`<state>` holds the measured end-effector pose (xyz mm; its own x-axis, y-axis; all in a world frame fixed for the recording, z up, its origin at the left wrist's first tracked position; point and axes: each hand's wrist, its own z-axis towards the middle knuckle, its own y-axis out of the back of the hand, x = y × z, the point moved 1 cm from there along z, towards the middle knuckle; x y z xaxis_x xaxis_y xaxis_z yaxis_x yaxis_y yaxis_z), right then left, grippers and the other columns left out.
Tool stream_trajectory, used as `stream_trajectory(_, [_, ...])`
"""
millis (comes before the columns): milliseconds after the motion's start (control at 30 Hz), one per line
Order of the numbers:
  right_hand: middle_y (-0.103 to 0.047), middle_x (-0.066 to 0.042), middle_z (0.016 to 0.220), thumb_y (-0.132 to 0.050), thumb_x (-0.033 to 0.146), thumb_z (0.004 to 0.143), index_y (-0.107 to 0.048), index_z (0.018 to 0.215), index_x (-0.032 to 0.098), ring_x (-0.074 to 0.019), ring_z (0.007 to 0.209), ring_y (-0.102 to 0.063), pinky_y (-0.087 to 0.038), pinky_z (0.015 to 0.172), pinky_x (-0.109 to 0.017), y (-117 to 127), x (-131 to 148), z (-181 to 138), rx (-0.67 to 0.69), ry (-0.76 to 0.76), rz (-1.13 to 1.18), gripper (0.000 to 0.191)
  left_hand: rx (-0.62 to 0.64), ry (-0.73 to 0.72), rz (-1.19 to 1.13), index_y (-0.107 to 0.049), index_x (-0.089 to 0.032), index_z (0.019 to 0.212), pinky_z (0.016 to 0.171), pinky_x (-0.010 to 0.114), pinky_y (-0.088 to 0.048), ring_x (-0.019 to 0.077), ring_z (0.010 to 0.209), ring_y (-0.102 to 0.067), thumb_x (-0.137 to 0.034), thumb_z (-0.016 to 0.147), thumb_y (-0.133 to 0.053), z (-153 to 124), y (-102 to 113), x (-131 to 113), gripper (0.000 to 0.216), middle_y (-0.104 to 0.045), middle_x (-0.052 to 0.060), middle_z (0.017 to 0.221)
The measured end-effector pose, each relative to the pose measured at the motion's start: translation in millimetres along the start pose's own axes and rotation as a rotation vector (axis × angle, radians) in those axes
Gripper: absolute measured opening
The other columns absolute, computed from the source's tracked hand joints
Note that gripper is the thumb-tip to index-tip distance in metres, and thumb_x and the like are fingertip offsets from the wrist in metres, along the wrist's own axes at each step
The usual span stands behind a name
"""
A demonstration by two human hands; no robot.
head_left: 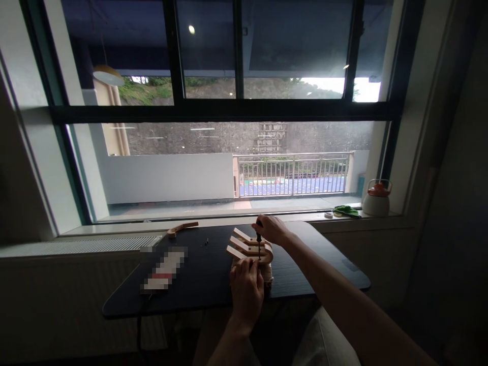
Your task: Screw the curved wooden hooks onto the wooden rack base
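A screwdriver (259,238) with a dark handle stands upright in my right hand (271,229), whose fingers are wrapped round the handle. Its tip points down at the near strip of a wooden piece (248,248) made of several bent, light-coloured strips, with dark screw heads or holes on them. My left hand (247,282) grips this piece at its near end, fingers bent over the edge. Beneath lies a tan, rough-looking pad or base (271,282), largely covered by my left hand, so I cannot tell what it is.
On the black table (297,274) lie a loose bent wooden strip (183,227), several small screw-like bits (206,242) and a blurred-out flat object (163,272). The window sill holds a white jug (375,204), a green cloth (346,210) and small rolls (328,215). A radiator (80,246) stands left.
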<state>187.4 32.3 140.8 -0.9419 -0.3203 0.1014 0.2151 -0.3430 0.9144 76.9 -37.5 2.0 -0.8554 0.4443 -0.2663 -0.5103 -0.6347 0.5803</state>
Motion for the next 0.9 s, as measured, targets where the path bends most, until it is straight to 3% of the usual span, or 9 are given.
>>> stream_trajectory(167, [-0.067, -0.008, 0.089, -0.037, 0.043, 0.092, -0.057, 0.099, 0.02, -0.0189, 0.081, -0.061, -0.032, 0.061, -0.025, -4.4, -0.1, -3.7, -0.024, -0.058, -0.028, 0.031, -0.078, -0.033, -0.052, -0.056, -0.02, 0.108, 0.093, 0.041, -0.036, 0.0243, 0.111, -0.045, -0.016, 0.083, -0.045, -4.8, 3.0, 8.8, 0.027, -0.053, 0.008, 0.112])
stream_trajectory(267, [-0.067, -0.007, 0.089, -0.035, 0.042, 0.092, -0.055, 0.1, 0.021, -0.0184, 0.08, -0.061, -0.032, 0.06, -0.025, -6.5, 1.2, -4.9, -0.02, -0.044, -0.028, 0.031, -0.117, 0.008, -0.07, -0.059, -0.02, 0.094, 0.093, 0.043, -0.035, 0.0249, 0.107, -0.048, -0.019, 0.081, -0.048, -10.3, 10.5, 24.0, 0.017, -0.055, 0.008, 0.107])
stream_trajectory(367, [-0.067, -0.007, 0.089, -0.035, 0.042, 0.092, -0.055, 0.101, 0.021, -0.0182, 0.079, -0.061, -0.031, 0.06, -0.025, -8.3, 2.7, -4.0, -0.02, -0.025, -0.02, 0.031, -0.063, 0.113, -0.081, -0.058, -0.02, 0.09, 0.091, 0.045, -0.037, 0.0257, 0.101, -0.052, -0.026, 0.078, -0.053, -12.1, 16.2, 43.7, 0.015, -0.058, 0.007, 0.102])
stream_trajectory(533, [-0.067, -0.008, 0.087, -0.035, 0.043, 0.092, -0.055, 0.098, 0.02, -0.0191, 0.077, -0.061, -0.029, 0.056, -0.025, -7.7, 1.2, 1.4, -0.007, 0.0, -0.024, 0.031, 0.131, 0.219, -0.197, -0.054, -0.016, 0.108, 0.087, 0.039, -0.043, 0.0259, 0.101, -0.054, -0.039, 0.067, -0.063, -6.9, 17.0, 64.6, 0.048, -0.06, 0.009, 0.106])
stream_trajectory(733, [-0.067, -0.007, 0.086, -0.035, 0.044, 0.092, -0.056, 0.097, 0.02, -0.0189, 0.078, -0.061, -0.029, 0.057, -0.025, -8.2, -4.1, 3.6, 0.01, 0.029, -0.04, 0.032, 0.216, 0.193, -0.18, -0.058, -0.02, 0.106, 0.088, 0.04, -0.041, 0.0283, 0.102, -0.051, -0.04, 0.058, -0.07, -1.0, 23.2, 57.1, 0.053, -0.058, 0.008, 0.104])
stream_trajectory(900, [-0.067, -0.007, 0.085, -0.031, 0.042, 0.093, -0.053, 0.101, 0.02, -0.0194, 0.077, -0.061, -0.028, 0.058, -0.026, -15.4, -9.0, -0.6, -0.023, -0.012, -0.041, 0.032, 0.252, 0.141, -0.4, -0.059, -0.019, 0.102, 0.094, 0.042, -0.039, 0.0276, 0.108, -0.049, -0.037, 0.058, -0.072, 7.0, 21.3, 55.3, 0.05, -0.056, 0.008, 0.109])
